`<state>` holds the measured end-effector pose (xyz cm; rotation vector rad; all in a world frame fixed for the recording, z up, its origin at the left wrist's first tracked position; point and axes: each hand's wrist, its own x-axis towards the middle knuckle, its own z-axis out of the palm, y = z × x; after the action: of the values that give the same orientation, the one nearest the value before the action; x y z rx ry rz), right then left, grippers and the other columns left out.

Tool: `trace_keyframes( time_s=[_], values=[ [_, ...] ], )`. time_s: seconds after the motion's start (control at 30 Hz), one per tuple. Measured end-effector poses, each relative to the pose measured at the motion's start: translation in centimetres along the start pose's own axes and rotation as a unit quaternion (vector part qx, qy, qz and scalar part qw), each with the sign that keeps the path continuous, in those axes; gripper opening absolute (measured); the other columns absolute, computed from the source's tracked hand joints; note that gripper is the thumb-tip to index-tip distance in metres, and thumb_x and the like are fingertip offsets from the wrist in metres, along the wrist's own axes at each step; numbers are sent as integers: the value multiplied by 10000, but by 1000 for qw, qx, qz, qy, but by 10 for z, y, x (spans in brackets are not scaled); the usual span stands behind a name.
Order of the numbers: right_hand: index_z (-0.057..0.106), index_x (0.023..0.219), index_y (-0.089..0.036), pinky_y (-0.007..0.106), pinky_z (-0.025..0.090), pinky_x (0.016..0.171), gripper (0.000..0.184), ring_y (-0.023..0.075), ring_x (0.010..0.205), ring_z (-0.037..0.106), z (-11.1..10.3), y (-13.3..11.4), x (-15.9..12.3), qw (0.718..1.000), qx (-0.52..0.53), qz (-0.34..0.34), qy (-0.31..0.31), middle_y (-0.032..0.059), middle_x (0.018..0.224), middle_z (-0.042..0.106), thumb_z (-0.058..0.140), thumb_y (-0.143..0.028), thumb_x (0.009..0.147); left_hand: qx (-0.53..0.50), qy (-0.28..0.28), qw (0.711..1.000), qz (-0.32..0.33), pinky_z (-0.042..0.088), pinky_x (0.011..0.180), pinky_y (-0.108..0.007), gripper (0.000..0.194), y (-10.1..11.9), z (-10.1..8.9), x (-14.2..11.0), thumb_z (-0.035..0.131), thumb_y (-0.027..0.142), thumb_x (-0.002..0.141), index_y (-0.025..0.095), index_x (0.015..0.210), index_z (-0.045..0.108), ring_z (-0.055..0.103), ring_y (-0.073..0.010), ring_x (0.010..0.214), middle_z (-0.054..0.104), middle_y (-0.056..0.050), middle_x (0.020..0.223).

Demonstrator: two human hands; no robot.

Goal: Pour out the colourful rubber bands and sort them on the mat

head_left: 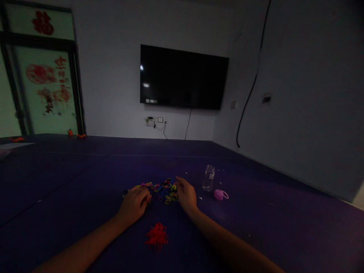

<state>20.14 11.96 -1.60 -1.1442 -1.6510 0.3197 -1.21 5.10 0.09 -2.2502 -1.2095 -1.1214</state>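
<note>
A loose heap of small multicoloured elastic bands [159,187], yellow, blue, pink and black, lies spread between my two hands on the dark blue surface. At the heap's left end, my left hand [134,203] rests with fingers curled and fingertips close together; whatever they may pinch is too small and dark to tell. My right hand [186,194] is at the right end, its fingers apart and touching the yellow bands there. Nearer to me, between my forearms, sits a separate pile of red elastic bands [157,236].
Right of my right hand stands a clear, uncapped bottle [208,179]. A pink lid with a loop [218,194] lies beside it. Small white scraps dot the dark blue surface [93,178]. A television [183,77] hangs on the far wall, and a cable [250,94] dangles at right.
</note>
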Motion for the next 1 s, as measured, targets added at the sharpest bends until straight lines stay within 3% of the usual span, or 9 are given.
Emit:
trace_keyframes(
  time_s=[0.1, 0.4, 0.73, 1.0],
  values=[
    [642, 1102, -206, 297, 482, 798, 314, 184, 881, 636, -3, -9, -1, 997, -55, -17, -47, 49, 969, 695, 437, -209, 864, -3, 2, 1000, -18, 430, 633, -307, 179, -2, 2, -1, 416, 167, 852, 211, 685, 461, 553, -182, 627, 585, -11, 656],
    [671, 1003, -202, 316, 409, 890, 277, 188, 998, 578, -4, -28, -5, 952, -144, -193, -186, 58, 1021, 677, 453, -120, 854, -6, -27, 998, -48, 415, 630, -303, 142, -5, 1, 0, 437, 161, 825, 208, 696, 471, 563, -189, 654, 596, -17, 687],
    [666, 995, -195, 304, 402, 901, 269, 183, 1055, 555, -5, -30, -6, 931, -174, -238, -215, 66, 1079, 658, 447, -113, 863, -53, 3, 992, -110, 403, 598, -270, 174, -4, 0, 3, 420, 191, 822, 205, 651, 444, 533, -169, 633, 545, -10, 669],
    [678, 959, -194, 312, 417, 903, 268, 186, 1041, 570, -3, -28, -6, 933, -157, -247, -211, 70, 1085, 659, 445, -112, 855, -127, 53, 954, -268, 356, 528, -224, 144, -20, 2, 4, 433, 237, 755, 209, 613, 424, 469, -137, 536, 457, 42, 563]
  ],
)
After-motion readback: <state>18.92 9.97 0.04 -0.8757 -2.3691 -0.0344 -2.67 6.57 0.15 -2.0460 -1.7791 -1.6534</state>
